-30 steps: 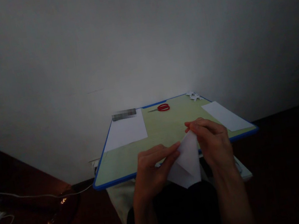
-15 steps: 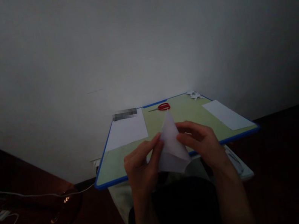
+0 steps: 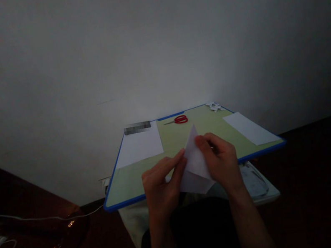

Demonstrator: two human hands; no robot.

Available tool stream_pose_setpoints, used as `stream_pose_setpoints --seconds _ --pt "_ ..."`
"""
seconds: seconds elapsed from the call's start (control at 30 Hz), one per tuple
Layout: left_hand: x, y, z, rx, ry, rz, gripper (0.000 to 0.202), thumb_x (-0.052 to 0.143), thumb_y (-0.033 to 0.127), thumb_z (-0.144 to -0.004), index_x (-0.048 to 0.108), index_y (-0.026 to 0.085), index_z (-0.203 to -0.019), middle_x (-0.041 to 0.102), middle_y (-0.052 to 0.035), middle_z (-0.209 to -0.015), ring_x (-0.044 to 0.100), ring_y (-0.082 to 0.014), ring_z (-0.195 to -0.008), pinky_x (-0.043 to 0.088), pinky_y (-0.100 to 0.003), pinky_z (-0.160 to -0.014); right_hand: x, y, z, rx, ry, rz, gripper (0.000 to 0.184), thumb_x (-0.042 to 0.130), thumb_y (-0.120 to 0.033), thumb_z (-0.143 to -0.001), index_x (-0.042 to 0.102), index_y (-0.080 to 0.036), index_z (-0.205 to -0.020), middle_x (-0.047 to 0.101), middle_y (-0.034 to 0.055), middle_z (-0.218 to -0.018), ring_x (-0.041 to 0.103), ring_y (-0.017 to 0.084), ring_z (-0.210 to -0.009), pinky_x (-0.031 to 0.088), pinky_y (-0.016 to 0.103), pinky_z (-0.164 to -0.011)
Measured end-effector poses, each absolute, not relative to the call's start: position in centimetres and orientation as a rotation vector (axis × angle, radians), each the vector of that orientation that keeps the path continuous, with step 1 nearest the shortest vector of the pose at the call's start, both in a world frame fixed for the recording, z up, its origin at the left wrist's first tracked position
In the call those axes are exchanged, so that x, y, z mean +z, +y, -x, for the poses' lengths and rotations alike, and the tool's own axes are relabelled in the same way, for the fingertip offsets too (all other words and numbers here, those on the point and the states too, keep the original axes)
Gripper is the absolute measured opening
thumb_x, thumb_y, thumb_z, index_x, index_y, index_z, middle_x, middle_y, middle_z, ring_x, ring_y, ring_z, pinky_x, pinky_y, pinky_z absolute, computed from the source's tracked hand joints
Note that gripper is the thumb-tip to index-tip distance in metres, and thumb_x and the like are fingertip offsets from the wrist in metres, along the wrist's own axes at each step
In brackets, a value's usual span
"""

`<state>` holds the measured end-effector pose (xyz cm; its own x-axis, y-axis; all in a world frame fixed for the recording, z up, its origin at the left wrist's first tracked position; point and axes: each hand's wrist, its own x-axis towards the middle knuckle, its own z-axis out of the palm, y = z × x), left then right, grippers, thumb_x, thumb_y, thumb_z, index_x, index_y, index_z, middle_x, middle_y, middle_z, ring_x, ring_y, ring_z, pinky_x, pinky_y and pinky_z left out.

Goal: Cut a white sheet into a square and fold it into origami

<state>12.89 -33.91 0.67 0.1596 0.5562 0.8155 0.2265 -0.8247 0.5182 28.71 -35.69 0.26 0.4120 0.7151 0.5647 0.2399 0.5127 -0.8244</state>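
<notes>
A folded white sheet of paper is held up in front of me, its pointed tip upward and its wider part hanging below. My left hand pinches its left edge between thumb and fingers. On the other side my right hand grips the right edge higher up, thumb on the near face, with part of the paper hidden behind it. Beyond the paper, red-handled scissors lie on the pale green tabletop.
White paper lies at the table's left, under a pixelated dark strip. Another sheet lies on the right. Folded white paper pieces sit at the far right corner. A wall stands behind; a white cable runs at left.
My right hand has shifted its grip, its thumb now higher and across the paper's right edge. The paper's tip has moved slightly right and tilted right. My left hand has moved a little right.
</notes>
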Motion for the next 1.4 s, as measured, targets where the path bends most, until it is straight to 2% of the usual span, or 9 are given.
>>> stream_pose_setpoints --seconds 0.2,0.5,0.7,0.83,0.9,0.97,1.17,1.3,1.4 --pt "0.9 -34.0 -13.3 1.712 0.739 -2.205 0.030 0.077 0.009 -0.090 0.083 0.028 -0.113 0.083 0.0007 -0.084 0.074 -0.0111 -0.065 0.055 -0.020 -0.061 -0.1 -35.1 -29.2 0.269 -1.227 1.115 0.039 0.059 -0.044 -0.103 0.058 -0.021 -0.071 0.053 -0.0061 -0.060 0.048 0.011 -0.055 0.033 0.025 -0.051" --pt "1.2 -34.3 -13.2 1.705 0.830 -2.205 0.028 0.079 0.012 -0.089 0.085 0.030 -0.109 0.083 0.0020 -0.079 0.074 -0.0121 -0.060 0.053 -0.021 -0.055 -0.3 -35.1 -29.7 0.034 -1.304 1.066 0.030 0.059 -0.034 -0.103 0.063 -0.022 -0.075 0.060 -0.0049 -0.062 0.052 0.012 -0.056 0.037 0.025 -0.055" --pt "1.4 -34.7 -13.5 1.764 0.857 -2.147 0.028 0.079 0.012 -0.088 0.085 0.031 -0.108 0.085 0.0023 -0.084 0.077 -0.0130 -0.065 0.059 -0.021 -0.061 -0.4 -35.1 -29.9 0.198 -1.270 1.052 0.029 0.063 -0.041 -0.100 0.066 -0.021 -0.080 0.062 -0.0040 -0.064 0.053 0.013 -0.057 0.038 0.024 -0.053" --pt "1.2 -34.8 -13.4 1.834 1.012 -2.061 0.025 0.081 0.015 -0.088 0.085 0.030 -0.107 0.086 0.0017 -0.088 0.078 -0.0144 -0.065 0.060 -0.022 -0.059 -0.7 -35.0 -30.3 0.341 -1.374 1.075 0.045 0.064 -0.049 -0.098 0.057 -0.021 -0.064 0.049 -0.0055 -0.056 0.044 0.011 -0.053 0.033 0.025 -0.051" --pt "1.1 -34.7 -13.2 1.832 1.064 -2.033 0.023 0.081 0.017 -0.087 0.085 0.031 -0.106 0.086 0.0012 -0.090 0.079 -0.0164 -0.067 0.062 -0.024 -0.062 -0.8 -35.0 -30.4 0.310 -1.390 1.098 0.055 0.064 -0.053 -0.097 0.047 -0.021 -0.056 0.040 -0.0065 -0.052 0.037 0.010 -0.050 0.029 0.026 -0.049" --pt "1.0 -34.7 -13.0 1.828 1.083 -2.012 0.023 0.082 0.018 -0.087 0.085 0.032 -0.106 0.086 0.0012 -0.092 0.081 -0.0177 -0.070 0.063 -0.025 -0.063 -0.7 -34.9 -30.4 0.251 -1.382 1.109 0.059 0.064 -0.055 -0.096 0.044 -0.021 -0.053 0.038 -0.0068 -0.051 0.033 0.010 -0.050 0.027 0.027 -0.050" --pt "1.1 -34.9 -13.1 1.826 1.091 -1.976 0.023 0.082 0.018 -0.086 0.085 0.032 -0.104 0.086 0.0021 -0.094 0.081 -0.0174 -0.072 0.064 -0.024 -0.065 -0.5 -34.8 -30.4 0.170 -1.405 1.093 0.059 0.065 -0.054 -0.097 0.049 -0.021 -0.051 0.044 -0.0065 -0.048 0.034 0.010 -0.047 0.027 0.028 -0.049" --pt "1.2 -35.0 -13.4 1.820 1.130 -1.974 0.021 0.083 0.020 -0.086 0.085 0.031 -0.104 0.085 0.0027 -0.088 0.079 -0.0164 -0.064 0.061 -0.024 -0.058 -0.5 -34.9 -30.3 0.136 -1.366 1.070 0.051 0.069 -0.047 -0.095 0.055 -0.021 -0.053 0.047 -0.0069 -0.048 0.037 0.009 -0.047 0.029 0.027 -0.051" --pt "1.3 -35.2 -13.2 1.844 1.109 -1.957 0.022 0.082 0.020 -0.086 0.085 0.032 -0.104 0.086 0.0029 -0.091 0.081 -0.0170 -0.069 0.063 -0.024 -0.062 -0.6 -35.1 -30.5 0.220 -1.351 1.041 0.044 0.071 -0.046 -0.093 0.061 -0.021 -0.058 0.051 -0.0064 -0.052 0.039 0.010 -0.049 0.031 0.027 -0.051"
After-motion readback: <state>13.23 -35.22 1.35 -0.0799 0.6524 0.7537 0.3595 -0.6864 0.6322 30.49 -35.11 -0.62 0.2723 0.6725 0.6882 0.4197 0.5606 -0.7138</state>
